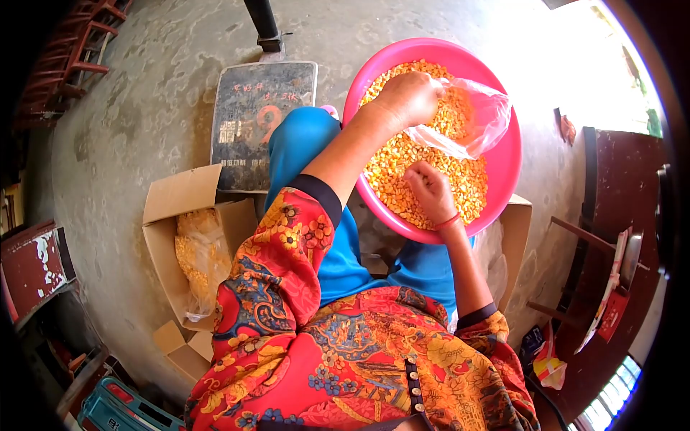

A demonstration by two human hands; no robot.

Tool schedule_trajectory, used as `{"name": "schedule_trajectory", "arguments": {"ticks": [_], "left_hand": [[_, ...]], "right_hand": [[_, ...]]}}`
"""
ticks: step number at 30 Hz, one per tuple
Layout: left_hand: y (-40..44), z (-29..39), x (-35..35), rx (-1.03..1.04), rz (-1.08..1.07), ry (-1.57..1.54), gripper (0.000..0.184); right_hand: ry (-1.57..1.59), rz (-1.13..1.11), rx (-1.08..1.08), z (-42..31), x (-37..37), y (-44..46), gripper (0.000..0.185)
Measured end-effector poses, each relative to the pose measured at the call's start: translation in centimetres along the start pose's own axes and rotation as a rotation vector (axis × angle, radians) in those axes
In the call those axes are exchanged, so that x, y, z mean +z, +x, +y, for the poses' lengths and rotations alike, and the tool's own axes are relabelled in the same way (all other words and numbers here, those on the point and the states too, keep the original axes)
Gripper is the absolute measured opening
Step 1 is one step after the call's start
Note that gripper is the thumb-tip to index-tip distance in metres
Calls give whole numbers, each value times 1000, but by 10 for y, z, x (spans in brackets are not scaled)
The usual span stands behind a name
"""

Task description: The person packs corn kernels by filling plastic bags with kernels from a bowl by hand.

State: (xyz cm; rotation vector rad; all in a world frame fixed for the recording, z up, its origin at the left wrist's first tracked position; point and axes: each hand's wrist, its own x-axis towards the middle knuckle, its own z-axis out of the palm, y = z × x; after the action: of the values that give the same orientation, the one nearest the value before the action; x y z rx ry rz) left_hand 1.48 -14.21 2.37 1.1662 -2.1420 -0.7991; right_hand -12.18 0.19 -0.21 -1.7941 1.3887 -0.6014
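A pink basin filled with yellow corn kernels is in front of me, by my knees. My left hand reaches over its far side, closed on the edge of a clear plastic bag. The bag hangs open above the corn, its mouth toward the hand. Low over the near half of the kernels is my right hand, fingers curled in. What lies inside those fingers, if anything, is hidden.
A platform scale stands left of my knee. Beside my left leg, an open cardboard box holds bagged corn; another box is partly under the basin at right. Wooden furniture lines the right side; red chairs stand far left.
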Motion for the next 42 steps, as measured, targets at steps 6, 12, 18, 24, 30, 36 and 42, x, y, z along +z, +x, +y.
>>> {"name": "schedule_trajectory", "arguments": {"ticks": [6, 12, 18, 24, 30, 36, 42], "left_hand": [[0, 2, -3, 25, 46, -10, 29], [1, 3, -1, 3, 55, 53, 34], [1, 3, -3, -9, 3, 16, 33], [0, 0, 0, -25, -31, -3, 27], [0, 2, -2, 0, 26, -45, 30], [1, 3, -3, 7, -19, 21, 28], [0, 1, 3, -12, -8, 27, 31]], "right_hand": [[1408, 186, 416, 9, -22, 4, 15], [1393, 79, 565, -5, -23, -9, 15], [1469, 58, 364, -25, -50, 10, 15], [1452, 357, 258, 2, -88, 64, 17], [999, 526, 184, 16, -89, 89, 24], [585, 402, 17, -25, -71, 45, 19], [98, -143, -89, -31, -28, 23, 15]]}}
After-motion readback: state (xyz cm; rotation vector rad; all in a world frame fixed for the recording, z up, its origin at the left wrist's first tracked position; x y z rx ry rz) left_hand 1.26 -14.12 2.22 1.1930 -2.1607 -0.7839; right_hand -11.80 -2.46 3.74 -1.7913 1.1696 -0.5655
